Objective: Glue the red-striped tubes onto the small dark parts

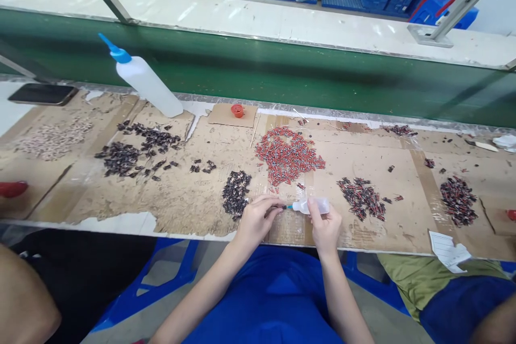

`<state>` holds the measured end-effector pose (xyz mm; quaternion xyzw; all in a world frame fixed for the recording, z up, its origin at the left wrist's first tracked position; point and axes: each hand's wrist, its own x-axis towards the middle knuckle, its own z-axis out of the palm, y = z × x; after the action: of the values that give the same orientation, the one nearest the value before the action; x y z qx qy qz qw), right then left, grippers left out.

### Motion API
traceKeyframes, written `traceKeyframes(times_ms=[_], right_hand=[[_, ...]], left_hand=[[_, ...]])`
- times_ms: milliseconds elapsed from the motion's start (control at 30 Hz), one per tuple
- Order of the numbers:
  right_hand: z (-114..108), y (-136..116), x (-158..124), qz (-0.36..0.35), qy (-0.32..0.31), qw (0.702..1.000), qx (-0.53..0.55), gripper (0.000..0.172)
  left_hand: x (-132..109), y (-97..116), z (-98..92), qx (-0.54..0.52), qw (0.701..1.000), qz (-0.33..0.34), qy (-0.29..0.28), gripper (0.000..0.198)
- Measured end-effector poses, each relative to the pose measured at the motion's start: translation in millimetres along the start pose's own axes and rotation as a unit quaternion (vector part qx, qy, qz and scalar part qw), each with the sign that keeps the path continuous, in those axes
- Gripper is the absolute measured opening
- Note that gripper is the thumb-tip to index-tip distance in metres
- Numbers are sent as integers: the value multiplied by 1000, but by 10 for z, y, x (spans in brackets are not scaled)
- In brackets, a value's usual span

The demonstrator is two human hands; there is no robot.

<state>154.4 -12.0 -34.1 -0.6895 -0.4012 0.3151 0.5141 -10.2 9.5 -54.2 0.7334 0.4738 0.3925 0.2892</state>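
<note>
Between finger and thumb, my left hand point(260, 217) pinches a tiny dark part point(285, 207). My right hand point(325, 224) grips a small clear squeeze bottle point(321, 205), tipped sideways, its thin blue-green nozzle at the dark part; whether they touch is too small to tell. Left of my left hand lies a pile of small black parts point(236, 193). Beyond both hands spreads a heap of small red and silver parts point(287, 156). A pile of black-and-red parts point(362, 199) sits to the right of my right hand.
Cardboard point(193, 193) covers the bench. A tall white bottle with a blue spout point(149, 86) stands back left, near a phone point(43, 94) and more black parts point(121, 158). A red cup point(237, 111) sits behind. Co-workers sit on both sides; a green wall point(258, 70) runs along the back.
</note>
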Motion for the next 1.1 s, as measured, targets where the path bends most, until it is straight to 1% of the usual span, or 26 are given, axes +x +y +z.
traceKeyframes(times_ms=[300,500,600,800,933,967,1000,1067,1100], right_hand=[[1,7,-17,13,31,999,22,40],[-7,-20,-8,14,3,1000,15,39],[0,-25,-4,16,1,1000,19,37],[-15,35,-8,24,37,999,30,38],[-123,54,52,33,69,997,34,42],[-171,36,75,29,78,996,15,45],[-226,7,97,24,88,996,-19,52],[-344,-78,136,17,102,985,-140,67],[-397,-125,152,18,118,970,-211,68]], left_hand=[[-12,17,12,2,1000,-9,11,12],[-15,11,17,2,1000,-8,14,11],[-26,8,31,11,1000,-2,19,12],[-46,1,54,10,1000,2,22,14],[-25,-23,38,38,998,38,17,15],[-16,-32,31,50,998,46,18,15],[-8,-42,25,61,997,50,19,15],[3,-60,14,73,996,48,20,11],[5,-69,9,72,996,46,21,8]])
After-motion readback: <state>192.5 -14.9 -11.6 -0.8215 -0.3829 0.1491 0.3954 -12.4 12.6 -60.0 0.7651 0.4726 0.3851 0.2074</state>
